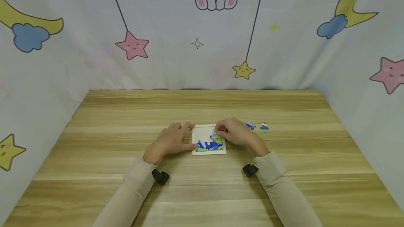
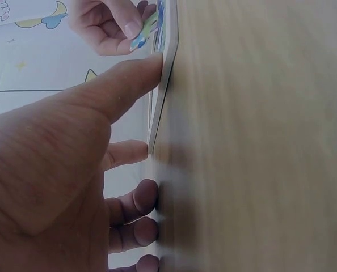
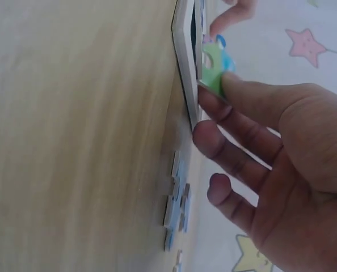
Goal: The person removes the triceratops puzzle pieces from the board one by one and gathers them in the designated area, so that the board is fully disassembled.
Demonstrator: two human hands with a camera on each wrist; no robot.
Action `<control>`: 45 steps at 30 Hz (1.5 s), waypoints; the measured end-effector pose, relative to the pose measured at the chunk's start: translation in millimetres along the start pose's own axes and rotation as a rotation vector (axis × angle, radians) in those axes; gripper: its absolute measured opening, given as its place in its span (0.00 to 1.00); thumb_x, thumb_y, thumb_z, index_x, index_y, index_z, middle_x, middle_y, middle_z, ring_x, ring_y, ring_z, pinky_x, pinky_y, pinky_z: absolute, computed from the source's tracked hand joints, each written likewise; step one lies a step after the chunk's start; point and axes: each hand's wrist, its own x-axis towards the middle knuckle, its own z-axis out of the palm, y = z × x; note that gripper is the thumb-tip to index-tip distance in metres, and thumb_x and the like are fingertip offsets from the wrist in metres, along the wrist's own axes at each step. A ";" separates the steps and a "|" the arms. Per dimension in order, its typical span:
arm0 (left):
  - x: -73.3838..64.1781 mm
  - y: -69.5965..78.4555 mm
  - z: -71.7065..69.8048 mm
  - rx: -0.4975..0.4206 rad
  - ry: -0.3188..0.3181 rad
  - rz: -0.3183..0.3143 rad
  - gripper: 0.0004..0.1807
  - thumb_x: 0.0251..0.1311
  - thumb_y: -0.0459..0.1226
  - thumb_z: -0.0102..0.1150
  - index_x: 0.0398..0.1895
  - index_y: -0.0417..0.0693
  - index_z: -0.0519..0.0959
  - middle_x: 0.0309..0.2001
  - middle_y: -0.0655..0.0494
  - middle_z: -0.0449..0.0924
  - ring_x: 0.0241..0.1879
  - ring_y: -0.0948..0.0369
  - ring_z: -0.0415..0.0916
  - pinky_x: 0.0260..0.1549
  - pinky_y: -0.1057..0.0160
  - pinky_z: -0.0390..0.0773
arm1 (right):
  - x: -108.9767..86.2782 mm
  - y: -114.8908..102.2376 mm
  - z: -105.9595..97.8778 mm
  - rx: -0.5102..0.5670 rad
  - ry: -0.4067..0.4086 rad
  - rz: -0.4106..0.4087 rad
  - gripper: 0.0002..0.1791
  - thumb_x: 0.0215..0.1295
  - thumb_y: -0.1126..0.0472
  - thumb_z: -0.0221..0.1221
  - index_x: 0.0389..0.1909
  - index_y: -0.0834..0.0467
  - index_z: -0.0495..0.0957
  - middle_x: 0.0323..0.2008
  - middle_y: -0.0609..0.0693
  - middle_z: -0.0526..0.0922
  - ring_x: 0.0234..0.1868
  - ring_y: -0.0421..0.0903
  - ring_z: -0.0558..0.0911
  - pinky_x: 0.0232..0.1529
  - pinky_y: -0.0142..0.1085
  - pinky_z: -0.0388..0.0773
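Observation:
A white puzzle frame (image 1: pixel 209 153) lies on the table, with blue and green jigsaw pieces (image 1: pixel 208 145) along its near side and its pale bottom bare at the back left. My left hand (image 1: pixel 172 139) rests at the frame's left side, fingers spread, thumb on the near left edge and index finger at the far left corner. My right hand (image 1: pixel 235 131) pinches a green and blue puzzle piece (image 3: pixel 212 71) between thumb and fingers. That piece is tilted over the right side of the frame, as the right wrist view shows.
To the right of the frame lie loose puzzle pieces, a blue and white one (image 1: pixel 250 125) partly behind the right hand and a greenish one (image 1: pixel 264 126). A printed curtain (image 1: pixel 170 69) hangs behind the wooden table (image 1: pixel 110 171).

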 end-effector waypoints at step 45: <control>-7.5 43.6 8.3 0.000 -0.210 0.367 0.31 0.66 0.54 0.61 0.72 0.63 0.70 0.33 0.56 0.68 0.28 0.63 0.61 0.26 0.64 0.65 | -4.7 -2.8 -8.6 -0.049 -0.063 -0.099 0.06 0.69 0.64 0.63 0.32 0.52 0.79 0.28 0.42 0.78 0.29 0.39 0.74 0.33 0.34 0.72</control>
